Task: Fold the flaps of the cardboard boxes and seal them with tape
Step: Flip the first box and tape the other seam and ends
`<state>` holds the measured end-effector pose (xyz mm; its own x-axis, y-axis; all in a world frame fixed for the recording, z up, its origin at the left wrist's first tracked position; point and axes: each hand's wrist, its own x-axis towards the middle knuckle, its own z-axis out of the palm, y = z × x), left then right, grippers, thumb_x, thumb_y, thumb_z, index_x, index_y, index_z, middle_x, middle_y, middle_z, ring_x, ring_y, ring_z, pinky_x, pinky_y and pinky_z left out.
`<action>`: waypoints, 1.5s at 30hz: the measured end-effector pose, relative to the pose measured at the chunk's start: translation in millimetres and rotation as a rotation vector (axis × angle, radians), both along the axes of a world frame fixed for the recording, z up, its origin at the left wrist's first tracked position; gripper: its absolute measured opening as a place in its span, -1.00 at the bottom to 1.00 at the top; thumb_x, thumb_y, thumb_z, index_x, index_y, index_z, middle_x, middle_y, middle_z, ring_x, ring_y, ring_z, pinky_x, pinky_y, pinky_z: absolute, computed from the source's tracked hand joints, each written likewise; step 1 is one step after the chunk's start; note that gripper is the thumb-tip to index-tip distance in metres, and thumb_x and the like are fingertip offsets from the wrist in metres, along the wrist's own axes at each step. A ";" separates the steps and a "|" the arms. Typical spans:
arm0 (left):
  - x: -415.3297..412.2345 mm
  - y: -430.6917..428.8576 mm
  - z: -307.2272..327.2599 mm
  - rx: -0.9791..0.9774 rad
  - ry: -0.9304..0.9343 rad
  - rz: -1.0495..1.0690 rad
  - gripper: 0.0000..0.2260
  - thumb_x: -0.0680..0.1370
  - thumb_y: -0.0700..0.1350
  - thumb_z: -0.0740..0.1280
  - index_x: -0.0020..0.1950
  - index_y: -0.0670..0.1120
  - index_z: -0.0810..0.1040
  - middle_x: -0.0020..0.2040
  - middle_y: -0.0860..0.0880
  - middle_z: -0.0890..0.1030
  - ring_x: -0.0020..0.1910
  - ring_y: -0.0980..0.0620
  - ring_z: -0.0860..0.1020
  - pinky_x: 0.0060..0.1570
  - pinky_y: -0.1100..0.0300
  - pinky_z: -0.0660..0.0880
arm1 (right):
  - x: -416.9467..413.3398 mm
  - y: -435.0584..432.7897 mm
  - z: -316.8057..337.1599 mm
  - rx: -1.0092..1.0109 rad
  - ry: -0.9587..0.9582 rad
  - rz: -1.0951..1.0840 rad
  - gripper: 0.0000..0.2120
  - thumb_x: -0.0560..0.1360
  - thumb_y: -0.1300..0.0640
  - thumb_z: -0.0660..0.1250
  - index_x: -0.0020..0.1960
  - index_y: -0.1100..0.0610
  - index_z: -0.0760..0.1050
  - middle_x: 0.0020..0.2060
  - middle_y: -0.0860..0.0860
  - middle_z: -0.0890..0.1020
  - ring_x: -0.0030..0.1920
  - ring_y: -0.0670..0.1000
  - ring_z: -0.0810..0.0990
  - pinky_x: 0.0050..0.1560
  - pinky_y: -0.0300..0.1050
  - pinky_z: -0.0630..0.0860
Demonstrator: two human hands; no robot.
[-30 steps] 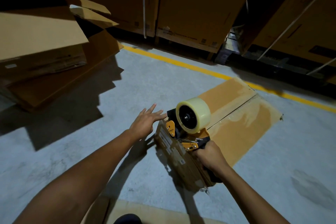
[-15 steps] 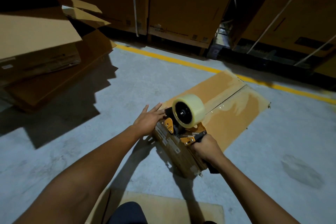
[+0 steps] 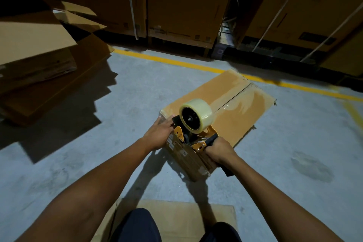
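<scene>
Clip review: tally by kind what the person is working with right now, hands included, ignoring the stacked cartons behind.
Cardboard box: 1
Tape dispenser: 1
Tape roll: 1
Hands: 2 (left hand resting on the box, right hand holding the dispenser's grip)
Total: 5

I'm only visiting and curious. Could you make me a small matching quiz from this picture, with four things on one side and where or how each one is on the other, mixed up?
Things
1. tape roll
2. left hand
3. right hand
4. floor line

States
A. grips the handle of the tape dispenser
B. yellow, painted across the concrete
C. rests on the near end of the cardboard box
D. pale, mounted on top of the tape dispenser

Pairs: 1-D, 2-C, 3-A, 4-B
</scene>
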<state>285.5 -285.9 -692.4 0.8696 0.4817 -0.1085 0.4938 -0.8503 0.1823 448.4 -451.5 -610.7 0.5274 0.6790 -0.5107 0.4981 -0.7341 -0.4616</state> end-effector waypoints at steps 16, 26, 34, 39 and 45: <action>17.9 -46.6 -1.8 0.133 0.104 -0.186 -0.58 0.52 -0.25 0.34 0.39 -0.13 0.48 0.50 -0.13 0.36 0.57 -0.04 0.14 0.56 -0.11 -0.14 | 8.0 -61.8 -9.8 0.022 0.062 -0.094 -0.86 0.48 0.17 0.30 -0.25 0.09 0.42 -0.46 0.03 0.46 -0.48 -0.01 0.36 -0.47 -0.16 0.36; 20.2 -48.3 6.0 0.052 0.099 -0.133 -0.25 0.52 -0.38 0.23 0.64 -0.03 0.01 0.64 0.00 -0.06 0.61 0.05 -0.10 0.54 -0.09 -0.20 | 20.5 -101.6 -7.2 0.005 0.153 -0.173 -0.85 0.35 0.30 0.23 -0.30 0.12 0.29 -0.48 0.07 0.34 -0.51 0.03 0.25 -0.45 -0.15 0.26; 27.0 -81.8 4.7 0.097 0.100 -0.251 -0.75 0.56 -0.23 0.27 0.24 -0.13 0.53 0.30 -0.12 0.54 0.47 -0.06 0.32 0.56 -0.11 -0.21 | 14.0 -101.7 -6.3 0.017 0.055 -0.123 -0.86 0.39 0.25 0.23 -0.31 0.12 0.32 -0.54 0.00 0.36 -0.54 0.01 0.27 -0.48 -0.18 0.29; 28.9 -85.5 17.0 0.015 0.086 -0.151 -0.61 0.55 -0.31 0.26 0.38 -0.16 0.47 0.44 -0.11 0.44 0.49 -0.03 0.30 0.56 -0.16 -0.15 | 12.8 -109.0 -6.7 0.032 0.063 -0.136 -0.90 0.38 0.20 0.24 -0.29 0.13 0.34 -0.51 0.03 0.39 -0.50 0.02 0.31 -0.45 -0.15 0.33; 33.6 -87.1 7.3 0.065 0.123 -0.194 -0.29 0.56 -0.32 0.28 0.63 -0.05 0.02 0.64 -0.02 -0.09 0.61 0.00 -0.09 0.51 -0.15 -0.21 | 22.7 -143.7 -13.5 0.006 0.069 -0.190 -0.94 0.28 0.20 0.21 -0.26 0.11 0.34 -0.48 0.05 0.38 -0.46 0.05 0.29 -0.44 -0.13 0.29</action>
<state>319.2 -373.1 -685.0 0.9286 0.3165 -0.1937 0.3353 -0.9393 0.0726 471.2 -595.2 -624.2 0.6107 0.5734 -0.5462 0.3177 -0.8092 -0.4943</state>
